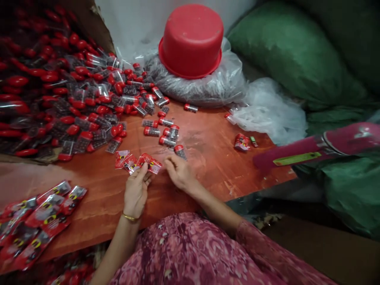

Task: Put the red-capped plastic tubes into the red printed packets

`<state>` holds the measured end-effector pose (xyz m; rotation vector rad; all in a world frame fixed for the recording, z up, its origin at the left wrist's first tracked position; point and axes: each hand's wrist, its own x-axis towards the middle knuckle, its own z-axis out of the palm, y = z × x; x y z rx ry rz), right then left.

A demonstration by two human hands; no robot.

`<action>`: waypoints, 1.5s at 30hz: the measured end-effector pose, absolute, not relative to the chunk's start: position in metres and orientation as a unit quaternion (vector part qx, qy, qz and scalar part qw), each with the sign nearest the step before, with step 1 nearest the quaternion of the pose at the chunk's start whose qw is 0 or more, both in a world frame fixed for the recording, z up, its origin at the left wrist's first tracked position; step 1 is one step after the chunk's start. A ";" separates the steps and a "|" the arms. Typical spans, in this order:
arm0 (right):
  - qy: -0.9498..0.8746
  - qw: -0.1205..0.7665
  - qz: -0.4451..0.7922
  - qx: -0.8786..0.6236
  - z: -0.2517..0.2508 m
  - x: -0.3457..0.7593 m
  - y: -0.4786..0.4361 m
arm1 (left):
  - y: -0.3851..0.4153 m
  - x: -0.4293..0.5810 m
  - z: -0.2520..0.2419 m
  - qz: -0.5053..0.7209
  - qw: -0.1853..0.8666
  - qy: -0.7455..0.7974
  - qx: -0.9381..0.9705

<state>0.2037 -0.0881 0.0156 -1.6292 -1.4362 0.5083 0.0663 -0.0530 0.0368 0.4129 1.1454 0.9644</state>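
Note:
My left hand (136, 194), with a gold bangle at the wrist, pinches a small red printed packet (151, 163) between thumb and fingers. More red printed packets (121, 158) lie on the table just beyond it. To the right of the held packet is my right hand (179, 172), its fingers curled and pressed together; whether anything is between them is hidden. Just past its knuckles lies a small clear tube with a red cap (179, 150), filled with dark beads. Several similar tubes (168, 140) are scattered a little farther back.
A large heap of red-capped tubes (89, 99) spills from a cardboard box at left. Filled red packets (44, 213) are piled front left. Behind, an upturned red tub (192, 39) rests on a plastic bag (202, 89). A pink pole (311, 148) and green sacks (297, 51) stand right.

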 end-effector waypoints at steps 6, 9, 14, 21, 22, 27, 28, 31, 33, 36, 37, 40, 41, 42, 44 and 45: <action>-0.519 0.209 0.030 -0.828 0.006 0.246 -0.096 | -0.055 0.070 0.036 0.439 0.710 0.527 0.158; -0.544 0.184 0.040 -0.818 -0.003 0.247 -0.097 | -0.057 0.072 0.036 0.428 0.723 0.520 0.152; -0.537 0.384 0.219 -0.719 0.001 0.244 -0.106 | -0.058 0.063 0.038 0.428 0.732 0.512 0.136; -0.492 0.484 0.420 -0.589 0.031 0.228 -0.124 | -0.060 0.061 0.042 0.429 0.732 0.504 0.160; -0.496 0.486 0.418 -0.586 0.032 0.225 -0.124 | -0.061 0.061 0.042 0.425 0.733 0.504 0.166; -0.479 0.512 0.399 -0.591 0.026 0.213 -0.120 | -0.062 0.061 0.041 0.416 0.723 0.515 0.199; -0.470 0.514 0.404 -0.592 0.024 0.211 -0.119 | -0.062 0.061 0.041 0.420 0.719 0.516 0.200; -0.440 0.520 0.432 -0.591 0.021 0.203 -0.118 | -0.062 0.064 0.042 0.437 0.723 0.500 0.191; -0.424 0.527 0.449 -0.584 0.019 0.196 -0.117 | -0.063 0.069 0.041 0.449 0.730 0.480 0.185; -0.403 0.547 0.450 -0.579 0.018 0.187 -0.112 | -0.067 0.077 0.037 0.468 0.726 0.466 0.193; -0.394 0.558 0.443 -0.581 0.018 0.185 -0.110 | -0.068 0.078 0.035 0.476 0.720 0.464 0.200; -0.386 0.572 0.437 -0.576 0.019 0.182 -0.103 | -0.069 0.080 0.033 0.494 0.713 0.449 0.214; -0.396 0.565 0.445 -0.571 0.019 0.182 -0.101 | -0.069 0.079 0.033 0.497 0.716 0.443 0.211; -0.410 0.552 0.457 -0.564 0.019 0.183 -0.100 | -0.068 0.078 0.033 0.499 0.719 0.438 0.205; -0.429 0.526 0.484 -0.552 0.019 0.182 -0.099 | -0.066 0.076 0.033 0.500 0.722 0.437 0.195; -0.429 0.520 0.495 -0.548 0.018 0.180 -0.099 | -0.065 0.075 0.033 0.499 0.723 0.438 0.193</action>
